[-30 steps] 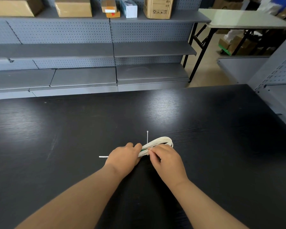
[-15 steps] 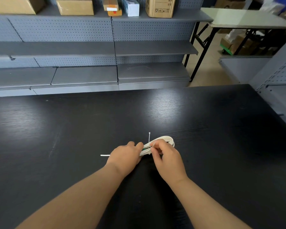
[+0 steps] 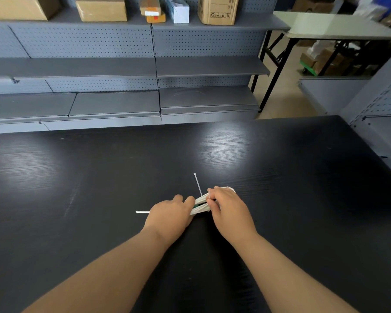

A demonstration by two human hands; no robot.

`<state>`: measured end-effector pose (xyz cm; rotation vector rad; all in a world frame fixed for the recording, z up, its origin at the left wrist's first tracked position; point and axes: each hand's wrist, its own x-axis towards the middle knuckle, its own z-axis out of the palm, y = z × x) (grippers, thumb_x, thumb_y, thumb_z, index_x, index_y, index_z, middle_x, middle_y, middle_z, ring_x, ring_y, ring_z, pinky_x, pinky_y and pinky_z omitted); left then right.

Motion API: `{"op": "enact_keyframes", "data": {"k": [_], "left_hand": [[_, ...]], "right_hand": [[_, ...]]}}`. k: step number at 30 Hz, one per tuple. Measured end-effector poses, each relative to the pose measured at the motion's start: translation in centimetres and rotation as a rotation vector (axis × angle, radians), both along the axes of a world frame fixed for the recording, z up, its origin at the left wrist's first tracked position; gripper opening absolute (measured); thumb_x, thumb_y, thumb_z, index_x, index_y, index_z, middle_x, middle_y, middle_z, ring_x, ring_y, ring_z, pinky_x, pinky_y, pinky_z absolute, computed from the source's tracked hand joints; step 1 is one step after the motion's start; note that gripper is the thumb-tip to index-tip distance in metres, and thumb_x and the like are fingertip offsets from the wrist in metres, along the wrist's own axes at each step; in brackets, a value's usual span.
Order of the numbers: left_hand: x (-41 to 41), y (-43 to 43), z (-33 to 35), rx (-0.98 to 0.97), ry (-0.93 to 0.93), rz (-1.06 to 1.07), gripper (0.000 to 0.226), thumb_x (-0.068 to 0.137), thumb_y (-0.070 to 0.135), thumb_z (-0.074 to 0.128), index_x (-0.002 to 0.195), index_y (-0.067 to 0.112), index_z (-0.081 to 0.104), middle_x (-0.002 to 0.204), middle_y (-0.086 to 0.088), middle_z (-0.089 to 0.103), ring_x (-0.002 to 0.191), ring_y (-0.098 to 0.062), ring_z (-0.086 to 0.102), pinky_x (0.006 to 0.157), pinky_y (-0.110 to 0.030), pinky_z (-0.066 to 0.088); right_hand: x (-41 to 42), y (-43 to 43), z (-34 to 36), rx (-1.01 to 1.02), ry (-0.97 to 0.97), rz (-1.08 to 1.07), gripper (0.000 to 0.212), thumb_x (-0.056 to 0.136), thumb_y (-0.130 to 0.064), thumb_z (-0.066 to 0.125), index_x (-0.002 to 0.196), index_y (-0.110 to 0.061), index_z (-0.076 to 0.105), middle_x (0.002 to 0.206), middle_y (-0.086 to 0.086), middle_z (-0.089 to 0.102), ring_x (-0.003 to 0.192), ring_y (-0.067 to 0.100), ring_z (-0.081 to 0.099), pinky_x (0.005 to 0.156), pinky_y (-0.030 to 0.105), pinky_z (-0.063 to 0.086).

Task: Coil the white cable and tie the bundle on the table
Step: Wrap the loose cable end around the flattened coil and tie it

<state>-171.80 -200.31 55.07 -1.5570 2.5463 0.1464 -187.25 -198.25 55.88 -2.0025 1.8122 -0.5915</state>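
Gripping white cable [image 3: 200,205]: left hand [image 3: 169,213], right hand [image 3: 229,208] | zip tie [image 3: 197,184] beyond | boxes [image 3: 101,7] shelved

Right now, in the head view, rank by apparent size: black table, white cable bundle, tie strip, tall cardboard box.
1. black table
2-3. tall cardboard box and white cable bundle: alike, unranked; box farther, bundle partly hidden
4. tie strip
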Motion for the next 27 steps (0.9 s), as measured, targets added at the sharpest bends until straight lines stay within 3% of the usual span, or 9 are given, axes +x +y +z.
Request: {"op": "enact_keyframes", "data": {"k": [5, 7, 9, 12, 14, 20, 27], "left_hand": [[0.2, 0.2, -0.2, -0.056, -0.006, -0.025, 0.03, 0.097, 0.039, 0.035, 0.116, 0.017, 0.041, 0.106, -0.004, 0.054, 0.084, -0.026, 0.061, 0.059, -0.031, 0.036], [0.2, 0.1, -0.2, -0.087, -0.001, -0.027, 0.03, 0.097, 0.04, 0.036, 0.116, 0.017, 0.042, 0.106, -0.004, 0.054, 0.086, -0.025, 0.06, 0.061, -0.031, 0.036], [0.3, 0.0, -0.4, -0.145, 0.037, -0.038, 0.029, 0.092, 0.042, 0.047, 0.109, 0.018, 0.05, 0.097, -0.003, 0.058, 0.081, -0.024, 0.061, 0.061, -0.031, 0.036], [0.6, -0.3, -1.1, -0.27, -0.003, -0.111, 0.037, 0.056, 0.048, 0.082, 0.071, 0.022, 0.06, 0.06, 0.004, 0.056, 0.047, -0.016, 0.055, 0.044, -0.026, 0.038], [0.7, -0.4, -1.7, -0.325, 0.029, -0.115, 0.039, 0.048, 0.047, 0.084, 0.065, 0.022, 0.059, 0.057, 0.003, 0.053, 0.047, -0.016, 0.052, 0.043, -0.026, 0.039], [0.8, -0.4, -2.4, -0.382, 0.059, -0.163, 0.044, 0.057, 0.061, 0.074, 0.069, 0.02, 0.061, 0.067, 0.002, 0.054, 0.054, -0.015, 0.052, 0.047, -0.027, 0.044], [1.1, -0.3, -2.9, -0.38, 0.087, -0.17, 0.062, 0.077, 0.067, 0.027, 0.083, 0.019, 0.066, 0.073, 0.002, 0.057, 0.058, -0.016, 0.054, 0.052, -0.028, 0.049]], "right_hand": [[0.4, -0.6, 0.3, 0.1, 0.0, -0.002, 0.017, 0.098, -0.017, 0.042, 0.095, -0.009, 0.057, 0.121, -0.002, 0.061, 0.118, 0.015, 0.048, 0.111, 0.023, 0.024], [0.6, -0.8, 0.2, 0.132, -0.007, -0.008, 0.015, 0.098, -0.018, 0.041, 0.09, -0.014, 0.053, 0.119, -0.002, 0.062, 0.115, 0.016, 0.051, 0.113, 0.021, 0.019], [0.7, -0.9, -0.1, 0.165, -0.034, -0.022, 0.014, 0.098, -0.019, 0.042, 0.085, -0.018, 0.047, 0.116, -0.002, 0.064, 0.111, 0.018, 0.053, 0.105, 0.024, 0.031], [0.8, -1.1, -0.4, 0.198, -0.102, -0.088, 0.012, 0.096, -0.021, 0.046, 0.095, -0.014, 0.056, 0.114, -0.004, 0.064, 0.104, 0.015, 0.057, 0.084, 0.027, 0.045], [0.7, -1.2, -0.6, 0.203, -0.138, -0.124, 0.015, 0.095, -0.021, 0.048, 0.101, -0.013, 0.059, 0.11, -0.002, 0.065, 0.099, 0.015, 0.059, 0.083, 0.03, 0.048], [0.8, -1.1, -1.3, 0.175, -0.207, -0.164, 0.011, 0.094, -0.018, 0.05, 0.094, -0.014, 0.06, 0.103, -0.001, 0.066, 0.094, 0.014, 0.059, 0.08, 0.029, 0.049], [0.8, -1.0, -1.8, 0.121, -0.236, -0.167, 0.011, 0.094, -0.015, 0.05, 0.094, -0.011, 0.061, 0.101, 0.0, 0.066, 0.094, 0.015, 0.059, 0.08, 0.025, 0.047]]}}
